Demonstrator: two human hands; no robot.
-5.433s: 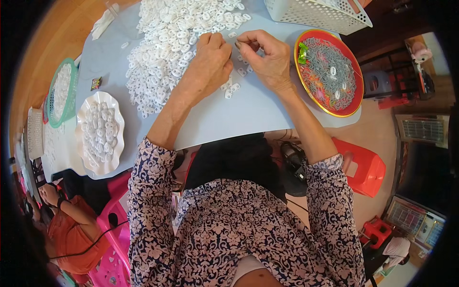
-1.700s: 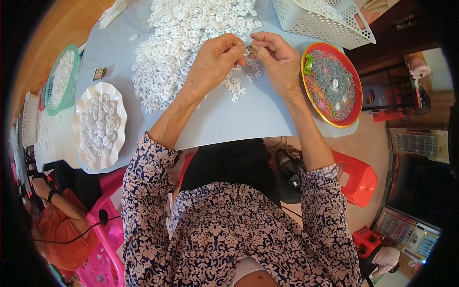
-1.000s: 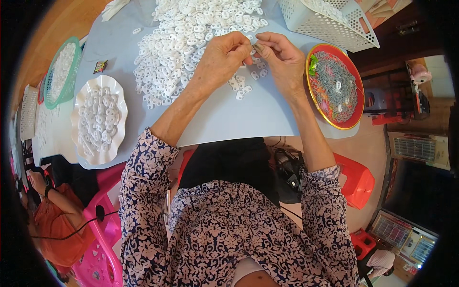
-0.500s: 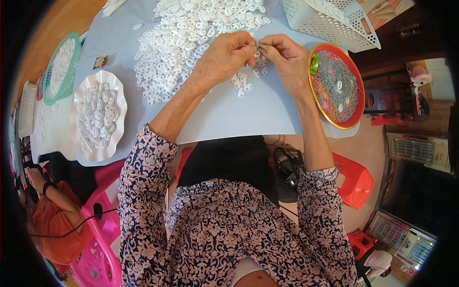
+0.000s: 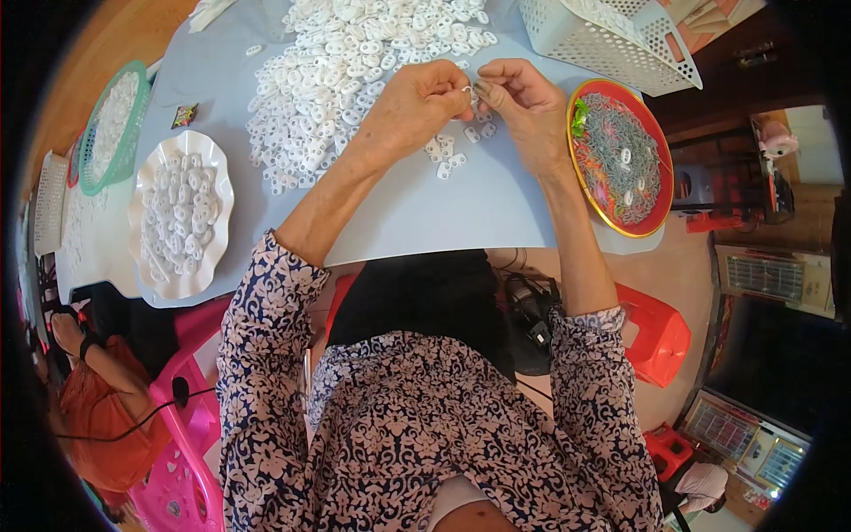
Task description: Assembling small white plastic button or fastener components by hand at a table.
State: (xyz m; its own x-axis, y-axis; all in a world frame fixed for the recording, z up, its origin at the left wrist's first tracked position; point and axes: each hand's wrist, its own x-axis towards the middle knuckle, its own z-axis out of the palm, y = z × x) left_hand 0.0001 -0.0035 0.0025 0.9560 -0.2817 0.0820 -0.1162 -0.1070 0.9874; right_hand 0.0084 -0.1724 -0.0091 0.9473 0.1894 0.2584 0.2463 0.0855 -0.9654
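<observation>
I am holding both hands together above the pale blue table [image 5: 417, 213], my left hand [image 5: 417, 106] and right hand [image 5: 523, 111] meeting fingertip to fingertip and pinching one small white ring piece [image 5: 467, 89] between them. The big heap of white ring pieces [image 5: 355, 62] is lying just left of my hands, with a few loose ones [image 5: 448, 155] scattered under them. A red round tray [image 5: 620, 160] is sitting just right of my right hand, and a white scalloped dish [image 5: 180, 213] of pieces is resting well off to the left.

Left hand [image 5: 417, 102], right hand [image 5: 523, 106]: fingertips pinched together
</observation>
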